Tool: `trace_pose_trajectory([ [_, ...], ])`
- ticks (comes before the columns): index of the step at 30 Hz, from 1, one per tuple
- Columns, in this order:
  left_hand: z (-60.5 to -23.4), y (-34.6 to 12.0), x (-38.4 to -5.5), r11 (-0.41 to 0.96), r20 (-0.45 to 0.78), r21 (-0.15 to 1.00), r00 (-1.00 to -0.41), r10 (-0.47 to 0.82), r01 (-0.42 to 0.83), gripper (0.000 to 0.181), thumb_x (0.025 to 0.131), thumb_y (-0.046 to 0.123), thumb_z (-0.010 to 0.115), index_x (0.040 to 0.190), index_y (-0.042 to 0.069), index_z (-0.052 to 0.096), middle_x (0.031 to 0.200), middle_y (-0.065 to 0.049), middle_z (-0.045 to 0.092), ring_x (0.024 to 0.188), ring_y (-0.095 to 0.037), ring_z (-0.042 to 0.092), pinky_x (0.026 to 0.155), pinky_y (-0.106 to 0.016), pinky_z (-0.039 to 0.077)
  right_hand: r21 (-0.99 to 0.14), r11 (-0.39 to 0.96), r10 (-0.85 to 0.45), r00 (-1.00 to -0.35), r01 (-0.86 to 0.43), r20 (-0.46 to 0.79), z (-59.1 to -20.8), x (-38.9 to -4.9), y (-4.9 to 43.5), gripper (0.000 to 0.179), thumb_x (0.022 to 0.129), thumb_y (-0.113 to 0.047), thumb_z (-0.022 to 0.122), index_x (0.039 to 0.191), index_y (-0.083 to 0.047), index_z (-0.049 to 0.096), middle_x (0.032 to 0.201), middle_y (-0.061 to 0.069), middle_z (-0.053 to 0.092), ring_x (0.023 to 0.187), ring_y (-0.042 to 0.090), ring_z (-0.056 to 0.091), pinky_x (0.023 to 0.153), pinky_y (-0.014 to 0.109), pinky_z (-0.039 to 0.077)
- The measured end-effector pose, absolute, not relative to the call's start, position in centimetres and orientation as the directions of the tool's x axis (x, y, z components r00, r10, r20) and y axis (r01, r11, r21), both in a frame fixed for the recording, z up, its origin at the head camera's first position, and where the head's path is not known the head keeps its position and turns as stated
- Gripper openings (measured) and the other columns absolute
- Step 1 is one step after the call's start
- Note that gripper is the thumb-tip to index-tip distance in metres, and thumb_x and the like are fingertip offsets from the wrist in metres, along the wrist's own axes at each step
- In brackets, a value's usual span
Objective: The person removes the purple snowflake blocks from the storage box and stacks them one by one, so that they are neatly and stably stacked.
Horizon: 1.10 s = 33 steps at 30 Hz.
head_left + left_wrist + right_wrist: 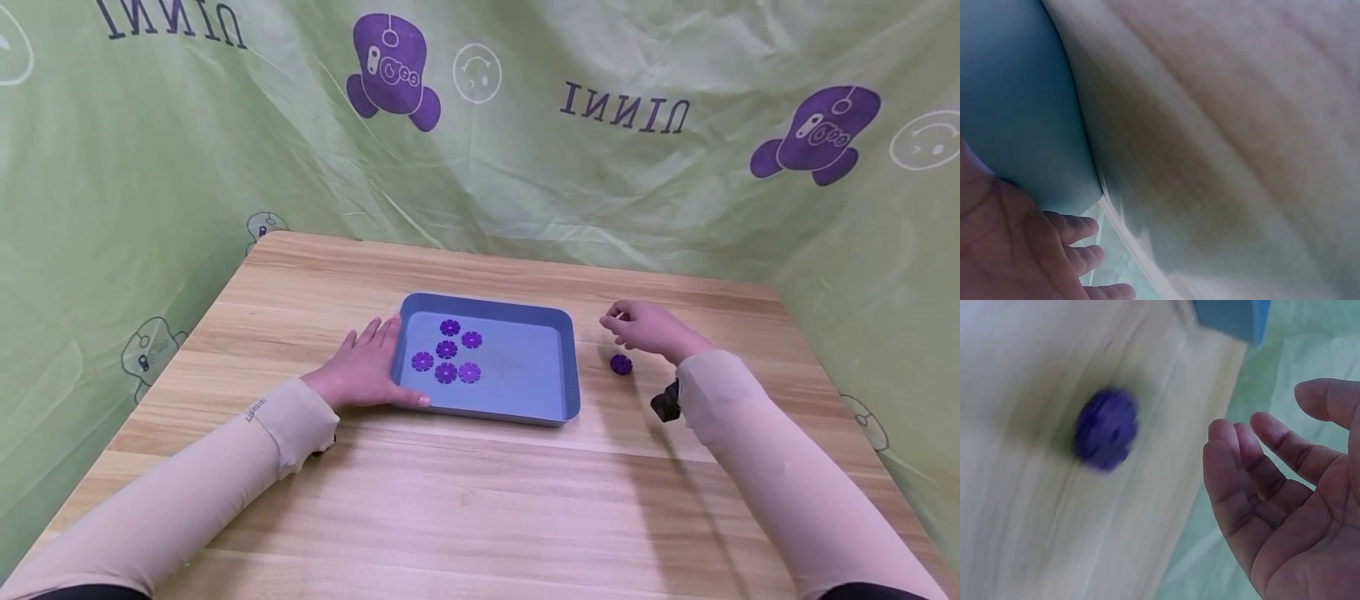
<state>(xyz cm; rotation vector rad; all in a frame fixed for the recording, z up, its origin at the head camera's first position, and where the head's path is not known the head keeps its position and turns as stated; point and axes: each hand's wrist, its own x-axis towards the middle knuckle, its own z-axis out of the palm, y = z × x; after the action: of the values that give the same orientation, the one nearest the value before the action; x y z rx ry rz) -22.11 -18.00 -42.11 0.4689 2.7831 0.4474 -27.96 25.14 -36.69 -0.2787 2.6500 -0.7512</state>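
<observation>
A shallow blue tray (525, 367) lies on the wooden table, holding several flat purple notched discs (446, 372) in its left half. My left hand (363, 371) rests against the tray's left side with fingers spread and the thumb along the near rim. To the right of the tray, another purple notched piece (621, 364) sits on the table; blurred in the right wrist view, it looks thicker, perhaps stacked discs. Just beyond that piece hovers my right hand (643, 327), fingers loosely bent and holding nothing. In the left wrist view, the tray wall (1029, 112) rises beside the left palm.
The wooden table (480, 492) extends on all sides of the tray. Green printed cloth (510, 167) hangs behind the table and along both sides. A small black device (666, 403) sits under the right wrist.
</observation>
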Motion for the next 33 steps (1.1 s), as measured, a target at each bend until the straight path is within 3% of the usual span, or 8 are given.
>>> trace_pose_trajectory([
  [7, -41.9, -17.8, -21.9, 0.907, -0.216, 0.308, -0.907, 0.361, 0.287, 0.150, 0.069, 0.085, 0.072, 0.161, -0.009, -0.001, 0.169, -0.027, -0.002, 0.155, -0.043, -0.010, 0.122, -0.062, -0.005, -0.640, 0.763, -0.339, -0.896, -0.084, -0.286, -36.0, -28.1, 21.9, 0.038, 0.109, -0.024, 0.051, 0.127, 0.009, 0.059, 0.119, 0.028, 0.064, 0.109, 0.040, 0.066, 0.094, 0.051, 0.056],
  [13, -41.6, -17.8, -21.7, 0.908, -0.205, 0.300, -0.910, 0.361, 0.293, 0.150, 0.069, 0.085, 0.072, 0.160, -0.010, 0.002, 0.168, -0.029, -0.001, 0.155, -0.044, -0.010, 0.122, -0.062, -0.007, -0.677, 0.729, -0.379, -0.882, -0.098, -0.281, -35.9, -28.6, 18.5, 0.033, 0.108, -0.022, 0.054, 0.123, 0.005, 0.061, 0.112, 0.022, 0.065, 0.101, 0.034, 0.067, 0.091, 0.048, 0.057],
  [22, -41.7, -17.7, -21.8, 0.909, -0.197, 0.294, -0.912, 0.359, 0.295, 0.148, 0.070, 0.085, 0.071, 0.161, -0.010, 0.002, 0.168, -0.029, 0.000, 0.155, -0.044, -0.009, 0.121, -0.063, -0.007, -0.677, 0.727, -0.417, -0.857, -0.113, -0.304, -36.3, -29.5, 13.5, 0.029, 0.106, -0.023, 0.058, 0.120, 0.002, 0.064, 0.117, 0.022, 0.066, 0.101, 0.033, 0.068, 0.086, 0.041, 0.058],
  [33, -41.8, -18.0, -21.4, 0.899, -0.184, 0.323, -0.912, 0.365, 0.295, 0.148, 0.070, 0.083, 0.073, 0.161, -0.010, 0.003, 0.168, -0.030, 0.001, 0.155, -0.046, -0.007, 0.121, -0.064, -0.005, -0.708, 0.698, -0.461, -0.824, -0.107, -0.329, -38.2, -30.3, 9.8, 0.026, 0.104, -0.017, 0.061, 0.118, 0.004, 0.067, 0.101, 0.015, 0.068, 0.084, 0.021, 0.065, 0.076, 0.031, 0.058],
])
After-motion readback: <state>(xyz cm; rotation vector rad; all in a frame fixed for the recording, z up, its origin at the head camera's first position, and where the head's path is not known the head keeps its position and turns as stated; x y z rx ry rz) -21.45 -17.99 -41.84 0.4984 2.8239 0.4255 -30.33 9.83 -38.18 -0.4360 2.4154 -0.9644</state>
